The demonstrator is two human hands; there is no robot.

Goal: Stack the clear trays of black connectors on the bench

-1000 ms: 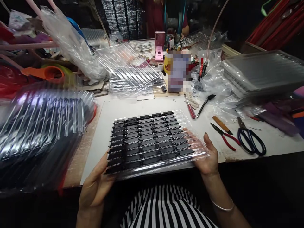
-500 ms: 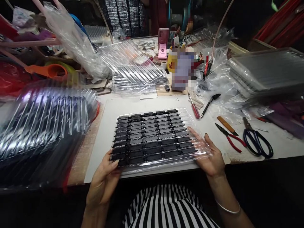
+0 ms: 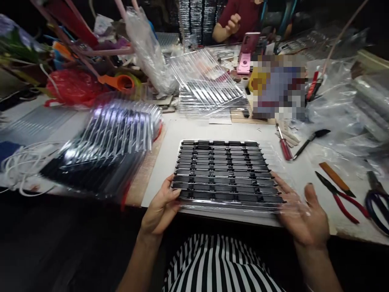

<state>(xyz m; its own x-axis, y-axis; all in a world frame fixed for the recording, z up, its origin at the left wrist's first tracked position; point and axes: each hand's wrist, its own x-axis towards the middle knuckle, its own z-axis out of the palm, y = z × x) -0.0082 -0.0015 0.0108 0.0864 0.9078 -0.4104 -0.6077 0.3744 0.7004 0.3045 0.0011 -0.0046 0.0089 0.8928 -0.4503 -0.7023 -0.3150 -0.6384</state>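
Observation:
A clear plastic tray [image 3: 225, 206] filled with rows of long black connector-like parts [image 3: 223, 172] is at the near edge of the table, in front of my body. My left hand [image 3: 162, 207] grips its near left corner, thumb on top and fingers underneath. At the right end, my right hand [image 3: 304, 217] supports the tray, its fingers beneath the clear plastic and its thumb raised off the edge. The rightmost strip of the tray shows no black parts.
To the left lies a stack of filled clear trays [image 3: 112, 138]. Clear trays [image 3: 209, 85] sit at the back. On the right are a screwdriver [image 3: 285, 147], pliers [image 3: 338, 196], scissors [image 3: 378, 202] and plastic bags [image 3: 334, 101]. A person's hand [image 3: 233, 23] shows across the table.
My view has swung left, so the tray and both hands appear further right. The stack of trays on the left shows more fully. Another person's hand has come into view at the back.

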